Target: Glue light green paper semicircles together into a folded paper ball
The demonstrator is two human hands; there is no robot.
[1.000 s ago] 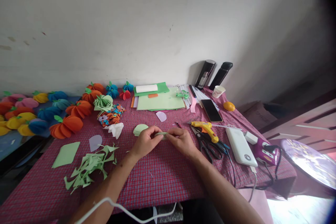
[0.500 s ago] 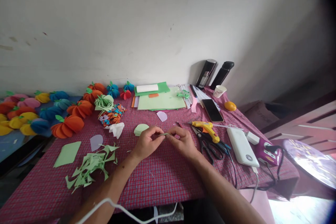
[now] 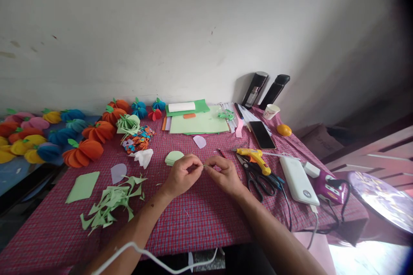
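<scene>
My left hand [image 3: 183, 174] and my right hand [image 3: 223, 175] meet over the middle of the table, fingertips nearly touching. Both pinch a small light green paper piece [image 3: 204, 166], of which only a thin edge shows between the fingers. Just behind my left hand lies a stack of rounded light green paper pieces [image 3: 174, 157]. Farther back is a rounded lilac paper piece [image 3: 199, 141], and another lies to the left. Light green paper scraps [image 3: 111, 206] are heaped left of my left forearm, beside a stack of light green paper sheets [image 3: 82, 187].
Right of my right hand lie a yellow glue gun [image 3: 254, 157], black scissors [image 3: 256, 182], a phone [image 3: 262, 135] and a white power bank [image 3: 299, 180]. Folded paper pumpkins [image 3: 83, 153] crowd the left. Paper sheets [image 3: 200, 121] lie at the back. A white cable [image 3: 155, 259] crosses my left forearm.
My hands stay in almost the same place. Less of the green paper shows between the fingertips, which have drawn slightly closer together.
</scene>
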